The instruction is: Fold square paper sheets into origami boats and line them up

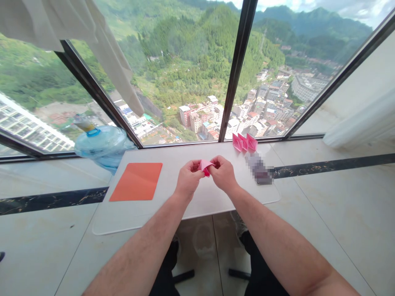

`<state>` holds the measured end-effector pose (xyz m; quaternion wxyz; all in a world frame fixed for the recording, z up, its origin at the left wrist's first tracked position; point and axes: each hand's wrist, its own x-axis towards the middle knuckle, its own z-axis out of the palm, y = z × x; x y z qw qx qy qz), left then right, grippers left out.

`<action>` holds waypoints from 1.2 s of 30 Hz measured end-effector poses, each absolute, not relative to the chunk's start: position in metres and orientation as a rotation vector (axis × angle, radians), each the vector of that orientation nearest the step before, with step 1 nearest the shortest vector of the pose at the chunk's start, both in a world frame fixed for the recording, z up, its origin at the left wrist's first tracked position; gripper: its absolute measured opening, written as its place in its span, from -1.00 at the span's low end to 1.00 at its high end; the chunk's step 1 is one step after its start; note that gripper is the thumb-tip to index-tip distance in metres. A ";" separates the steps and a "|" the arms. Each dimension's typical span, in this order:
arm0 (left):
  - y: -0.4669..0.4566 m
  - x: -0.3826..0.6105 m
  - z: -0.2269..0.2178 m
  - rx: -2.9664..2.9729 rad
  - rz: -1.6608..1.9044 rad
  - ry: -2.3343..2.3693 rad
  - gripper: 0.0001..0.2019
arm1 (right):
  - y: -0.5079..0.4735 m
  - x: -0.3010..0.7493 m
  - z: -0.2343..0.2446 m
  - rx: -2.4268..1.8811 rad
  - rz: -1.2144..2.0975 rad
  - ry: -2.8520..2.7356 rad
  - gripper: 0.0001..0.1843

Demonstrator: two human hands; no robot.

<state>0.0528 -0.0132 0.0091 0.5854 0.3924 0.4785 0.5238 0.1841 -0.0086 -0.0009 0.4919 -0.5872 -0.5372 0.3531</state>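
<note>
Above the middle of the white table (173, 205), a small folded piece of pink paper (205, 165) is held between both hands. My left hand (189, 177) pinches its left side, fingers closed. On the right side, my right hand (222, 172) grips it with thumb and fingers. Its underside shows a deeper pink, and parts of it are hidden by the fingertips. Several pink folded paper pieces (245, 142) stand in a row at the table's far right edge. A stack or sheet of orange paper (135, 181) lies flat to the left of my left hand.
A pixelated, blurred-out object (261, 169) lies on the table's right side. Beyond the table's left end stands a large blue water bottle (101, 144). Tall windows with a dark frame (236, 70) rise behind the table, and a pale curtain (105, 45) hangs at left.
</note>
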 end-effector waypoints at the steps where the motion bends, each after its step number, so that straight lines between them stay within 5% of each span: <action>1: -0.013 0.053 0.008 0.959 1.236 1.159 -0.68 | -0.009 0.184 -0.001 -1.437 0.843 -1.310 -0.90; 20: -0.020 0.046 0.019 1.665 1.061 1.601 -0.77 | -0.006 0.185 0.002 -1.480 0.888 -1.329 -0.88; 30: -0.013 0.050 0.010 1.197 1.148 1.337 -0.70 | -0.002 0.185 0.001 -1.394 1.224 -1.149 -0.88; 36: -0.014 0.055 0.009 0.926 1.192 1.229 -0.84 | -0.004 0.184 -0.001 -1.361 1.237 -1.217 -0.89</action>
